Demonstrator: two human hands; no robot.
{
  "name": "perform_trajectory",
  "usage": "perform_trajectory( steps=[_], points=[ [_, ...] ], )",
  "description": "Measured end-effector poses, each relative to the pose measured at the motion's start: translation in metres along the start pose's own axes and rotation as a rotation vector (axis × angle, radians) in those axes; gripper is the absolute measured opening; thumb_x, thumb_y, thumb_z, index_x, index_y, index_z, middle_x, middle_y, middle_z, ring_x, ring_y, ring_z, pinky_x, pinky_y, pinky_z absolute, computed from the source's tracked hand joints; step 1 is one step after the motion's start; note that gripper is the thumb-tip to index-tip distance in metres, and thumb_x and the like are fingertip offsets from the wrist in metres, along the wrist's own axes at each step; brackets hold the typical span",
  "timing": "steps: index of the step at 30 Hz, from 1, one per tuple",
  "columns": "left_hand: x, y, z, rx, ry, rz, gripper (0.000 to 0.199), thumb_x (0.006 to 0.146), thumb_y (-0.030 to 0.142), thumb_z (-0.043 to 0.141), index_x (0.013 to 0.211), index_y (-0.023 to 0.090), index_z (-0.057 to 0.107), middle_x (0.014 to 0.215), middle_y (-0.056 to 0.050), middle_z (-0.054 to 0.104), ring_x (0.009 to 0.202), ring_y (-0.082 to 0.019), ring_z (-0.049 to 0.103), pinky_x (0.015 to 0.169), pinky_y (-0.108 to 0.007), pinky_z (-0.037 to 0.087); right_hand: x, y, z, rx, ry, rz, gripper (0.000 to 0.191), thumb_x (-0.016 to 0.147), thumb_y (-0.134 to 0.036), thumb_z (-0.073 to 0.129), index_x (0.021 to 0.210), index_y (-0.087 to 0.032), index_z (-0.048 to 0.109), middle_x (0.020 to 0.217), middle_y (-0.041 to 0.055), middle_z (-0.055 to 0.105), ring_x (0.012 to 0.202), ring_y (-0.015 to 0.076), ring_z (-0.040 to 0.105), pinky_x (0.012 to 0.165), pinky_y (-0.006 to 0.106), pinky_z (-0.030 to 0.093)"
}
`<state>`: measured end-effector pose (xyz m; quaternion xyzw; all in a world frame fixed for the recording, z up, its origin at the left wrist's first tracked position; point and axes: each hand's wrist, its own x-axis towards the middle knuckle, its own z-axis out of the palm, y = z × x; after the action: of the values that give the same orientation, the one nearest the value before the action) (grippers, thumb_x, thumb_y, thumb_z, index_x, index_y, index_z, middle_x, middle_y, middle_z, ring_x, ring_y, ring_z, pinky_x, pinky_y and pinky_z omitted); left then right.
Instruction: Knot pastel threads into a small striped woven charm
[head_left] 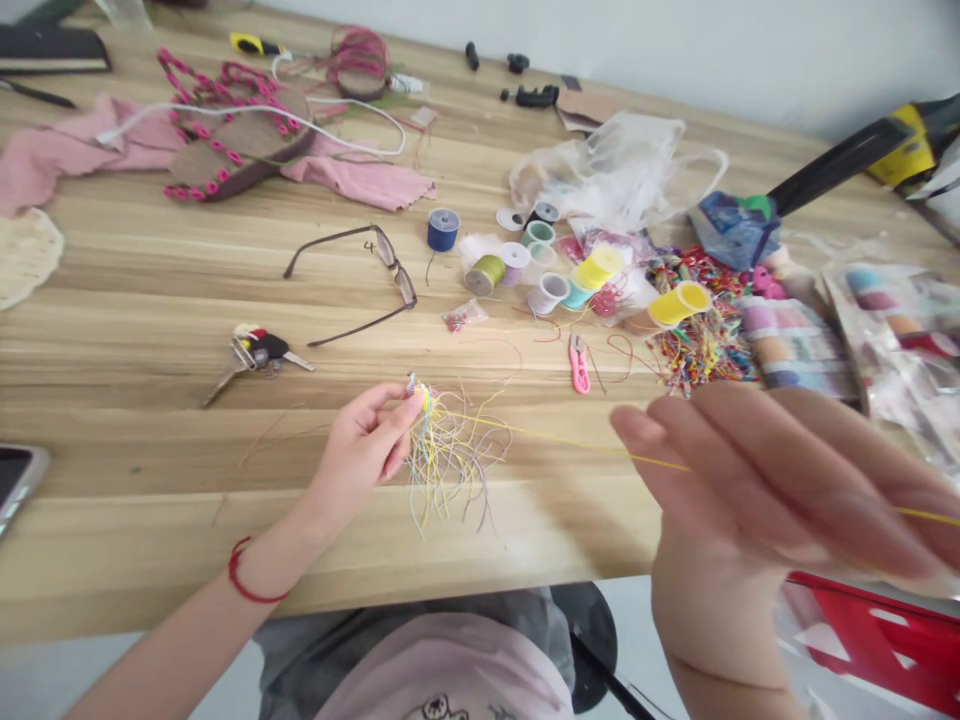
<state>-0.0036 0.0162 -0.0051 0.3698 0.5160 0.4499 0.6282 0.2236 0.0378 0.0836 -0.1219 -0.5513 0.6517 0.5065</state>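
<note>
My left hand (366, 437) pinches a small knotted piece of colored cord (422, 394) between thumb and fingers, just above the table. A fan of loose yellow, pale blue and greyish thread ends (456, 462) hangs from it. One yellow thread (559, 438) runs nearly straight from this bundle to my right hand (765, 490), which is raised close to the camera. That thread passes in among the right fingers, which are long and close together, and shows again at the far right. Pink thread snips (579, 364) lie on the table between the hands.
Behind the hands stand several thread spools (548, 293), a blue spool (443, 230) and a pile of colorful cords (705, 340). Eyeglasses (395, 265), keys (259, 352) and a phone (19, 480) lie leftward. Farther back are a sandal (247, 150) and a plastic bag (619, 165).
</note>
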Motion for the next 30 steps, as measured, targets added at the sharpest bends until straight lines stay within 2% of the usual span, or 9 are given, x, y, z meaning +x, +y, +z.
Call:
perform_trajectory(
  steps=[1, 2, 4, 5, 8, 13, 18, 24, 30],
  points=[
    [0.000, -0.001, 0.000, 0.012, -0.011, -0.001, 0.024, 0.085, 0.043, 0.066, 0.084, 0.019, 0.061, 0.032, 0.012, 0.040, 0.028, -0.002, 0.025, 0.032, -0.012, 0.018, 0.000, -0.002, 0.002, 0.063, -0.084, -0.118, 0.012, 0.081, -0.034, 0.071, 0.069, -0.032, 0.069, 0.042, -0.0129, 0.055, 0.039, 0.0035, 0.053, 0.081, 0.014, 0.057],
    [-0.001, -0.001, 0.000, 0.024, -0.019, -0.002, 0.025, 0.085, 0.043, 0.066, 0.085, 0.019, 0.061, 0.032, 0.012, 0.040, 0.027, -0.002, 0.026, 0.032, -0.013, 0.018, -0.001, 0.000, 0.005, 0.019, 0.026, -0.096, 0.006, 0.083, -0.028, 0.070, 0.077, -0.028, 0.073, 0.055, -0.0085, 0.066, 0.049, 0.0056, 0.062, 0.077, 0.017, 0.059],
    [-0.001, -0.002, 0.000, 0.043, -0.028, -0.001, 0.026, 0.084, 0.044, 0.065, 0.086, 0.019, 0.060, 0.032, 0.012, 0.041, 0.027, -0.003, 0.026, 0.032, -0.013, 0.019, -0.004, 0.012, 0.011, -0.106, 0.114, 0.039, 0.021, 0.082, -0.010, 0.071, 0.095, -0.025, 0.075, 0.078, -0.0027, 0.076, 0.072, 0.0108, 0.072, 0.073, 0.021, 0.061],
    [-0.001, -0.002, 0.001, 0.052, -0.032, 0.002, 0.027, 0.084, 0.045, 0.066, 0.087, 0.019, 0.060, 0.033, 0.012, 0.041, 0.027, -0.003, 0.027, 0.031, -0.013, 0.019, -0.005, 0.022, 0.014, -0.108, 0.114, 0.148, 0.027, 0.081, -0.009, 0.072, 0.101, -0.026, 0.074, 0.082, -0.0027, 0.077, 0.072, 0.0115, 0.074, 0.071, 0.022, 0.062],
    [-0.002, -0.002, 0.002, 0.090, -0.021, 0.038, 0.030, 0.082, 0.047, 0.066, 0.088, 0.018, 0.059, 0.034, 0.011, 0.043, 0.027, -0.004, 0.030, 0.031, -0.014, 0.021, -0.008, 0.061, 0.020, -0.064, 0.181, 0.464, 0.024, 0.078, -0.009, 0.074, 0.095, -0.025, 0.074, 0.080, -0.0020, 0.078, 0.074, 0.0120, 0.075, 0.071, 0.022, 0.061],
    [-0.006, -0.003, 0.006, 0.158, 0.028, 0.181, 0.023, 0.085, 0.041, 0.064, 0.090, 0.019, 0.059, 0.039, 0.010, 0.047, 0.030, -0.005, 0.038, 0.032, -0.013, 0.028, -0.013, 0.110, 0.017, 0.026, 0.238, 0.544, 0.007, 0.075, -0.018, 0.078, 0.079, -0.021, 0.073, 0.076, -0.0021, 0.077, 0.068, 0.0108, 0.074, 0.070, 0.024, 0.061],
    [-0.009, -0.009, 0.007, 0.284, 0.047, 0.328, 0.013, 0.090, 0.031, 0.060, 0.094, 0.019, 0.060, 0.043, 0.010, 0.050, 0.032, -0.005, 0.044, 0.032, -0.012, 0.033, -0.016, 0.118, 0.015, 0.086, 0.261, 0.584, 0.011, 0.074, -0.026, 0.079, 0.077, -0.020, 0.071, 0.073, -0.0020, 0.075, 0.065, 0.0095, 0.071, 0.068, 0.023, 0.060],
    [-0.010, -0.016, 0.002, 0.668, 0.063, 0.704, 0.011, 0.093, 0.022, 0.056, 0.101, 0.016, 0.061, 0.055, 0.004, 0.068, 0.040, -0.007, 0.059, 0.040, -0.012, 0.042, -0.019, 0.122, 0.016, 0.087, 0.290, 0.643, 0.019, 0.070, -0.034, 0.081, 0.077, -0.020, 0.070, 0.071, -0.0021, 0.073, 0.062, 0.0099, 0.068, 0.067, 0.025, 0.057],
    [-0.009, -0.021, -0.002, 0.781, 0.111, 0.832, 0.013, 0.090, 0.023, 0.062, 0.098, 0.016, 0.066, 0.072, -0.005, 0.076, 0.055, -0.012, 0.068, 0.052, -0.019, 0.048, -0.018, 0.122, 0.016, 0.023, 0.271, 0.682, 0.007, 0.069, -0.024, 0.079, 0.071, -0.018, 0.074, 0.069, -0.0019, 0.071, 0.064, 0.0086, 0.063, 0.068, 0.023, 0.052]
  ],
)
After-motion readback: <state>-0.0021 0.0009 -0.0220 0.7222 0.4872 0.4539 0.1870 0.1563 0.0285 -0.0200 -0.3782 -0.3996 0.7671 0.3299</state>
